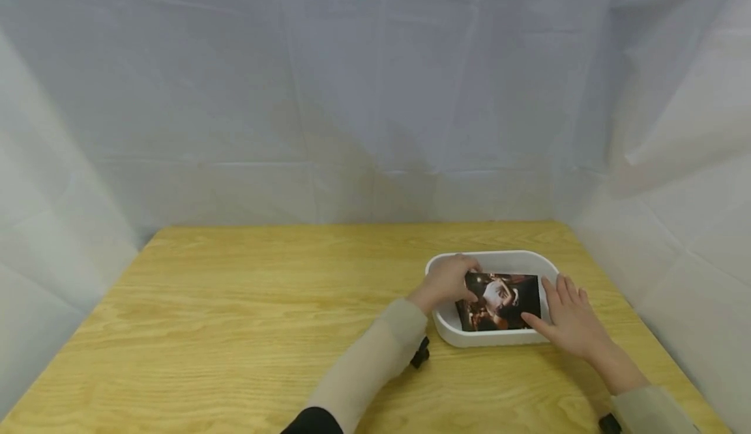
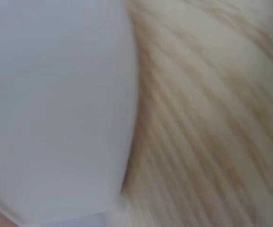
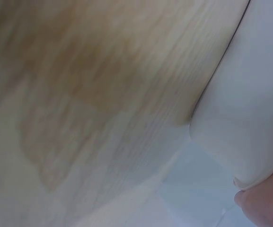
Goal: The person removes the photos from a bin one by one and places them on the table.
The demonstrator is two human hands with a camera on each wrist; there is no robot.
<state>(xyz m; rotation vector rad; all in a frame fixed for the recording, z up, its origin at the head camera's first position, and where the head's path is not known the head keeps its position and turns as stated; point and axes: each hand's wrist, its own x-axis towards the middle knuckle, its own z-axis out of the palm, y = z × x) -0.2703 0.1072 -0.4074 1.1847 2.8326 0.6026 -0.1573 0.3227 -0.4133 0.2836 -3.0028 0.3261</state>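
Left hand [image 1: 447, 279] grips the photo [image 1: 500, 301] lying lengthwise in the tray [image 1: 493, 259]; right hand [image 1: 572, 317] presses flat-fingered.

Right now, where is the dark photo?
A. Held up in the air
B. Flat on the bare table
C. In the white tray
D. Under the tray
C: the photo lies inside the white tray, with the left hand and right hand at its edges.

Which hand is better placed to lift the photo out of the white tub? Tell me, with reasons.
Probably the left hand: its fingers curl over the photo at its far left corner, by the white tub rim. The right hand lies open, fingers straight against the photo's right edge.
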